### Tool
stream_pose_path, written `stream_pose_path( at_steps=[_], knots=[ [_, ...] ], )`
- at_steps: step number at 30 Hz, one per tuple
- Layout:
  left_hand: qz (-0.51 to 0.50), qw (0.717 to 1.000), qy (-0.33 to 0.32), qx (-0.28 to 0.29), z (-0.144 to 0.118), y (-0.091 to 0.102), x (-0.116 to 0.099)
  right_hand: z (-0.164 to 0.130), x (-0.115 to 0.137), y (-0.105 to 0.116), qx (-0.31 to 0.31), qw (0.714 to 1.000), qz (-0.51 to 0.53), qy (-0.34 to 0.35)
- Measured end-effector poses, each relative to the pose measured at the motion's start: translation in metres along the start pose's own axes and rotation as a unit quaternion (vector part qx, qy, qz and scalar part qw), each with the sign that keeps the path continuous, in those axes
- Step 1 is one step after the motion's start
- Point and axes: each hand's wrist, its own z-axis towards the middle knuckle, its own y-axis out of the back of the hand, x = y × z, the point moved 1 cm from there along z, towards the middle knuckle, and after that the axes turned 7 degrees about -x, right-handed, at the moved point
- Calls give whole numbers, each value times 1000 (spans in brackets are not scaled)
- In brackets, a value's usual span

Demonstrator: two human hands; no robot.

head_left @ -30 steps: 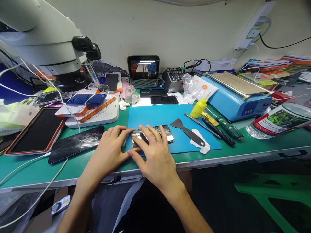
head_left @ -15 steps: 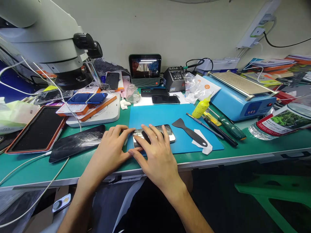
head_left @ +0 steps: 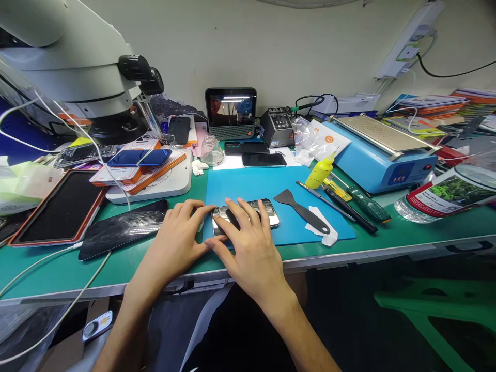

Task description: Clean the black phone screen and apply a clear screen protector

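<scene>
A phone (head_left: 273, 219) with a shiny, silvery face lies flat on a blue mat (head_left: 248, 183), its right end uncovered. My left hand (head_left: 178, 227) grips the phone's left end, with the index finger at the far corner and the thumb at the near edge. Over the phone's middle, my right hand (head_left: 251, 243) rests with fingers stretched and spread. A dark patch shows between those fingers; I cannot tell whether it is an object or a reflection. Right of the phone lies a black scraper (head_left: 302, 211), its handle on a scrap of white paper (head_left: 323, 232).
A microscope (head_left: 104, 82) overhangs the left side. Around the mat are a black glass panel (head_left: 124, 227), a yellow dropper bottle (head_left: 320, 172), a green-handled screwdriver (head_left: 368, 204), a blue heating plate machine (head_left: 380, 160) and a large clear bottle (head_left: 445, 196). White cables cross the left edge.
Both hands and the phone keep nearly the same position. Only a very slight shift of the camera view shows.
</scene>
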Motion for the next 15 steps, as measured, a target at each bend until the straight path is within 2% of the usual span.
stream_pose_path(
  at_steps=[15],
  knots=[
    [-28, 1000, 13, 5, 1, 0, 1, -1, 0, 1, -16, 1000, 14, 8]
  ],
)
